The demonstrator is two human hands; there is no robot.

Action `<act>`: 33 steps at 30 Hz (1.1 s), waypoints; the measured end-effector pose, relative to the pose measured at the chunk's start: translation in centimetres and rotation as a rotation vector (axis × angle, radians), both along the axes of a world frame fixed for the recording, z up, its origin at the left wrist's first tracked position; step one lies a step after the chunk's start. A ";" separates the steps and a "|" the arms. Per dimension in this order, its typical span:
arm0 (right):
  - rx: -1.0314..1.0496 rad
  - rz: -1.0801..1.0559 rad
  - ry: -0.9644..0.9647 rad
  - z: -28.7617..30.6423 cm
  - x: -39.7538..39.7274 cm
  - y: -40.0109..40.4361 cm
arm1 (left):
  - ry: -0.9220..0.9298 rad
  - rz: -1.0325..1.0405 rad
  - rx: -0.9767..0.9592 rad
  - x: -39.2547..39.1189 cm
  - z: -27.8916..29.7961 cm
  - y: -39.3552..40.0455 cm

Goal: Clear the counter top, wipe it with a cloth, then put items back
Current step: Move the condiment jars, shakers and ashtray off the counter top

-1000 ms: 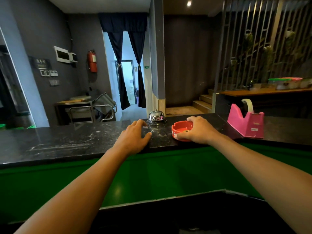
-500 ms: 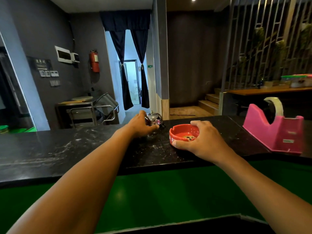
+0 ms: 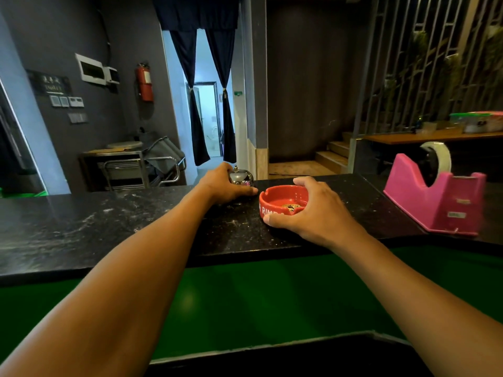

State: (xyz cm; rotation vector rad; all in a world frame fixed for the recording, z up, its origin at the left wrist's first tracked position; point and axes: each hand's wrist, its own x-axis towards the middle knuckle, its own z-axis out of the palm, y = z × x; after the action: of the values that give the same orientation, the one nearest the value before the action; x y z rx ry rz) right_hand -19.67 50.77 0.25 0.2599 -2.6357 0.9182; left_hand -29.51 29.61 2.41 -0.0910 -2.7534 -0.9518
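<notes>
A dusty black stone counter top (image 3: 109, 224) runs across the view. My left hand (image 3: 221, 186) is wrapped around a chrome desk bell (image 3: 242, 178) at the counter's far edge, thumb along its base. My right hand (image 3: 313, 213) grips a red ashtray (image 3: 280, 198) from the right side; the ashtray rests on the counter and holds some butts. Both hands are closed on their objects. No cloth is in view.
A pink tape dispenser (image 3: 435, 197) with a white tape roll stands on the counter at the right. Below the counter's near edge is a green panel (image 3: 245, 300). Beyond the counter are a metal cart (image 3: 128, 167), a doorway and wooden stairs.
My left hand moved from flat on the counter forward onto the bell and closed around it. My right hand kept its hold on the ashtray. The camera moved closer.
</notes>
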 end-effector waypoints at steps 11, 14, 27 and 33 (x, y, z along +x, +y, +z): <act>0.018 -0.039 -0.027 0.0 0.0 0.1 | 0.174 -0.123 -0.035 5.5 1.0 -1.2; -0.002 -0.003 0.022 0.3 0.9 0.1 | 0.270 -0.159 -0.014 8.9 2.1 -2.0; -0.062 0.489 0.186 0.8 14.1 -7.4 | 0.373 -0.092 0.008 30.4 -1.7 -11.1; -0.020 0.606 0.078 -5.0 18.8 -13.5 | 0.322 0.089 0.126 39.7 -9.5 -17.5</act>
State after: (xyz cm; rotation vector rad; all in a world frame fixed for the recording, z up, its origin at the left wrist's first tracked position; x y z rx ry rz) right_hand -0.91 37.28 -4.71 1.1061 -2.5024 1.0742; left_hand 10.19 12.10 -7.07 -0.0916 -2.3794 -0.9877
